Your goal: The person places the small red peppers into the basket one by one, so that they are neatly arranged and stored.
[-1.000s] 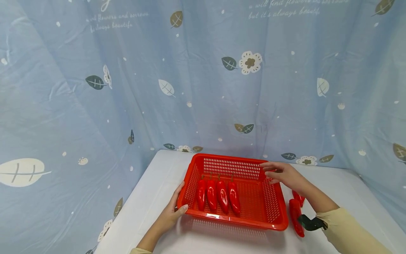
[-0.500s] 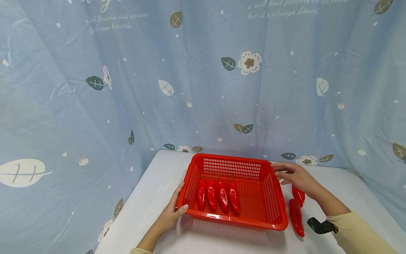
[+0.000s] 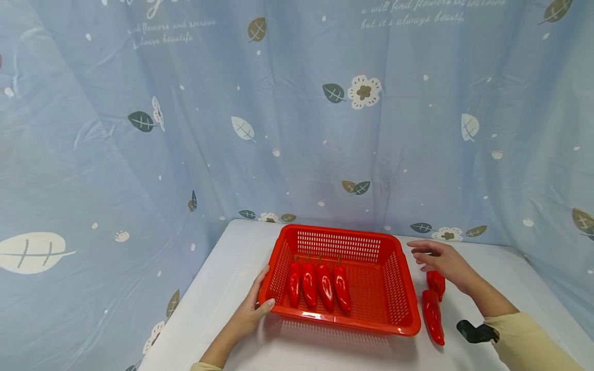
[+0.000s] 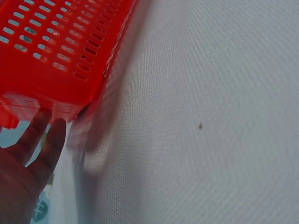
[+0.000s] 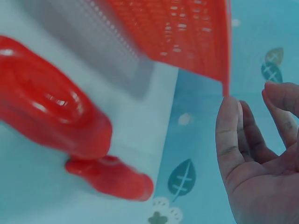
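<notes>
A red plastic basket point(image 3: 371, 327) with slotted walls holds several glossy red chili peppers point(image 3: 309, 285), lined up side by side in its left half with stems pointing away. At the near left corner my left hand point(image 3: 246, 314) grips the rim, thumb at the front and fingers along the left side. In the left wrist view its fingers point(image 4: 51, 144) lie against the basket wall. Just right of the far right corner, my right hand point(image 3: 443, 262) hovers with loosely bent fingers, holding nothing. Two more red peppers lie on the table beneath it, one nearer point(image 3: 432, 317), one farther point(image 3: 436, 284).
A white-covered table point(image 3: 218, 273) bears everything. Blue curtains point(image 3: 297, 154) printed with leaves and flowers hang behind and at the sides. A dark strap piece point(image 3: 475, 332) sticks out from the right sleeve point(image 3: 520, 335).
My right hand has moved right, from above the basket's far right corner to outside it, uncovering more of the farther loose pepper. The left hand and basket stay put.
</notes>
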Demonstrator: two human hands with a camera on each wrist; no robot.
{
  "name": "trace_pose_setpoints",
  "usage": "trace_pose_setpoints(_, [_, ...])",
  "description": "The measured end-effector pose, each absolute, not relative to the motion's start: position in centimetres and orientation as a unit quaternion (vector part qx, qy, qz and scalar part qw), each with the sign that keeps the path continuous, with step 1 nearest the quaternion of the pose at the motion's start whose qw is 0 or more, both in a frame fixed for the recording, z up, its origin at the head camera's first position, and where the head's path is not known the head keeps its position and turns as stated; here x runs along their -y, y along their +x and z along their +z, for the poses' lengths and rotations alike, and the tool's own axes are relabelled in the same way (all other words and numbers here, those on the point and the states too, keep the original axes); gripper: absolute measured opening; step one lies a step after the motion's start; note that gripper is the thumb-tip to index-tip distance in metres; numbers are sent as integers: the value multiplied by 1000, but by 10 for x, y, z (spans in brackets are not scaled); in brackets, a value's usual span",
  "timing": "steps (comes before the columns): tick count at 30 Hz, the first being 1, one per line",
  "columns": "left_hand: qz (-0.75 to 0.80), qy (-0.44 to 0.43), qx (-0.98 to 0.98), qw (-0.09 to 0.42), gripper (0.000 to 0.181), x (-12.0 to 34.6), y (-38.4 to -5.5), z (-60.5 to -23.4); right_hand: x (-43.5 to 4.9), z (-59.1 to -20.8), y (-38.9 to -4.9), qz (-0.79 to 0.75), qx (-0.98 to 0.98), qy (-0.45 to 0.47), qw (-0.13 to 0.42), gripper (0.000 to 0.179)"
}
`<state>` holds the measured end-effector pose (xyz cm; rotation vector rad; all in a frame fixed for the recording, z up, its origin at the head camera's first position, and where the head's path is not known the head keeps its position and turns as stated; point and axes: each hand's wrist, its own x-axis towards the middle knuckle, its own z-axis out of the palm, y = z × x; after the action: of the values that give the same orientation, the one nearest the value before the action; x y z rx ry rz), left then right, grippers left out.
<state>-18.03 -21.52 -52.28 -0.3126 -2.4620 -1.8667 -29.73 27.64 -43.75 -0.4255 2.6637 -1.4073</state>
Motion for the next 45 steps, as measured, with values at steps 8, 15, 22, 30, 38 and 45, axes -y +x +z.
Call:
trace_pose_setpoints(8, [-599,-101,794,18,79,215,-180,-523,-291,-451,-301,-436,-890,-122,52,53])
trace_pose_setpoints(15, [-599,-121,792,16,79,216,-180,-522,-302,-463,-306,-419,-901,-100,50,51])
trace_pose_setpoints(22, [-593,-117,797,18,79,216,-181,-523,-314,-471,-308,-413,-907,-70,46,57])
trace_pose_setpoints(30, [-584,-120,803,26,78,216,-181,-524,-327,-487,-316,-381,-923,-21,51,61])
trace_pose_setpoints(38, [-588,-118,800,24,79,217,-181,-524,-326,-496,-319,-370,-926,4,73,70])
trace_pose_setpoints(45, [-591,-119,797,18,79,216,-180,-523,-324,-503,-321,-366,-927,17,81,70])
